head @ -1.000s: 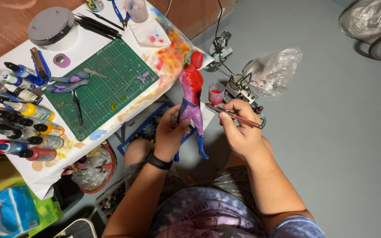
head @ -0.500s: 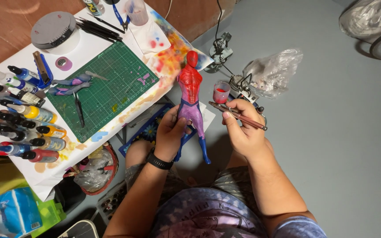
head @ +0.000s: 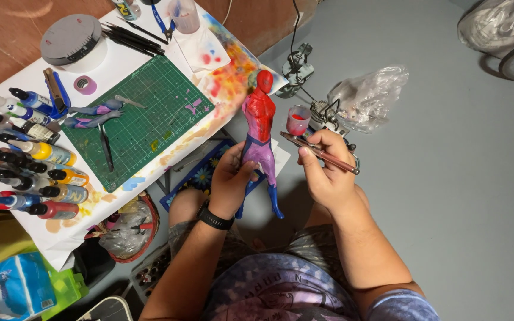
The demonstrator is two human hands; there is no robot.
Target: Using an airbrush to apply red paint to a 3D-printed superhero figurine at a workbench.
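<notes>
1. While the left hand [head: 228, 178] wraps around the hips and thighs of the painted figure [head: 259, 128], it holds the figure upright at the centre of the frame, just off the tabletop [head: 120, 62] edge.
2. Closed around an airbrush [head: 319, 153], the right hand [head: 326, 172] keeps its tip pointed toward the figure's waist; a small paint cup [head: 298, 120] with red inside sits on top.
3. Judging by its look, the figure is stiff, light and likely fragile at the thin blue legs, and fresh red and purple paint would smear, so the lower body is the safest hold.
4. Loose arm parts [head: 93, 115] lie on the green cutting mat [head: 141, 119] at upper left, with paint bottles [head: 28, 160] lined up along the left edge.
</notes>
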